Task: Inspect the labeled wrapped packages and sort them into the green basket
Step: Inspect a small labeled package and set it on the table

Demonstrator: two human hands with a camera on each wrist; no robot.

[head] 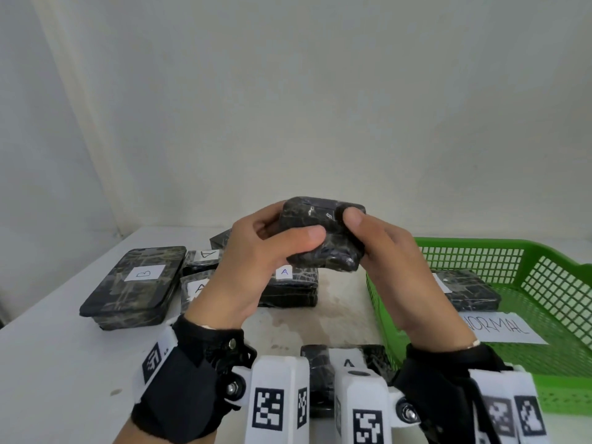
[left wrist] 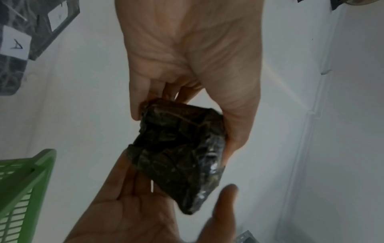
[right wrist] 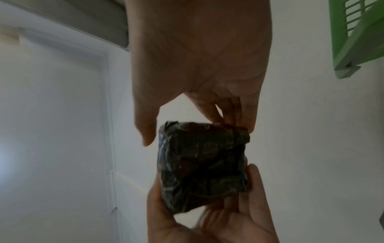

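Here the left hand (head: pixel 253 254) and the right hand (head: pixel 394 261) both grip one small package (head: pixel 320 229), raised above the table (head: pixel 64 363) between the pile on the left and the basket (head: pixel 560 283) on the right. The left thumb lies across its near face with the fingers curled behind; the right thumb presses its upper right corner and the right fingers wrap its far side. The package is a squat block in glossy dark wrap with a faint marbled pattern, creased and crumpled at the folded ends. No label shows on the faces in view.

On the table I count six other packages, all in the same dark wrap: a large flat one marked B (head: pixel 134 283), three marked A in the cluster behind the left hand (head: pixel 205 256) (head: pixel 195 288) (head: pixel 291 283), an unlabelled corner of another at the back (head: pixel 221 240), and one marked A at the near edge (head: pixel 349 357), partly hidden by the wrist cameras. There is one green basket, holding one package (head: pixel 467 290) and one paper slip (head: pixel 506 328) reading NORMAL.
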